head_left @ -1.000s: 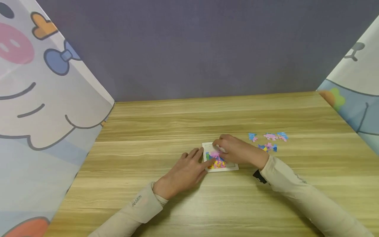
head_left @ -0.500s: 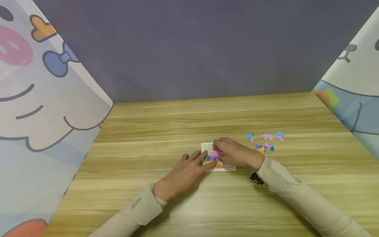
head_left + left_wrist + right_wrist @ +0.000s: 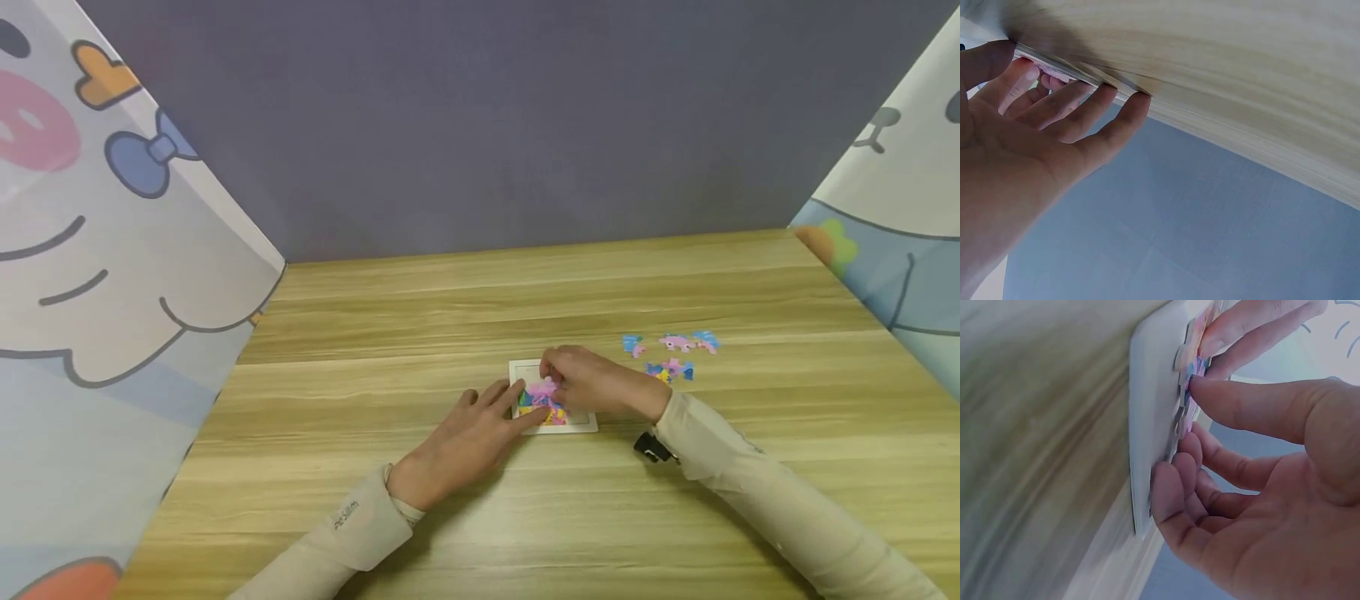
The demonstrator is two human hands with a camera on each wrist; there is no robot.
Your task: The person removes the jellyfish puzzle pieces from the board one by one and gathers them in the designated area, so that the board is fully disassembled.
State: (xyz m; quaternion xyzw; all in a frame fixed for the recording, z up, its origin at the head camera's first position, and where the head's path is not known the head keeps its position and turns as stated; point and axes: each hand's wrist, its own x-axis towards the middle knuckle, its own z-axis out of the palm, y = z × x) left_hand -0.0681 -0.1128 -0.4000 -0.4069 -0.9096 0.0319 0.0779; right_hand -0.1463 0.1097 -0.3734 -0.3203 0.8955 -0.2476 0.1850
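A white puzzle tray (image 3: 582,427) lies on the table with joined pink, blue and yellow pieces (image 3: 542,392) in its left part. My left hand (image 3: 467,437) rests at the tray's left side, fingers spread, one fingertip on the yellow pieces; the left wrist view shows that hand (image 3: 1041,137) with extended fingers. From the right, my right hand (image 3: 600,384) reaches over the tray. In the right wrist view, the thumb and curled fingers of that hand (image 3: 1260,462) pinch a puzzle piece (image 3: 1186,422) at the edge of the joined ones. Its outline is partly hidden.
Several loose puzzle pieces (image 3: 677,342) lie on the wooden table (image 3: 375,333) right of the tray, beyond my right forearm. A black object (image 3: 652,447) is at my right wrist. A grey panel (image 3: 480,125) stands behind the table, with cartoon-printed panels at both sides.
The whole view has shifted slightly. My left fingers have moved a little further over the tray's left edge and pieces. The right hand stays at the joined pieces.
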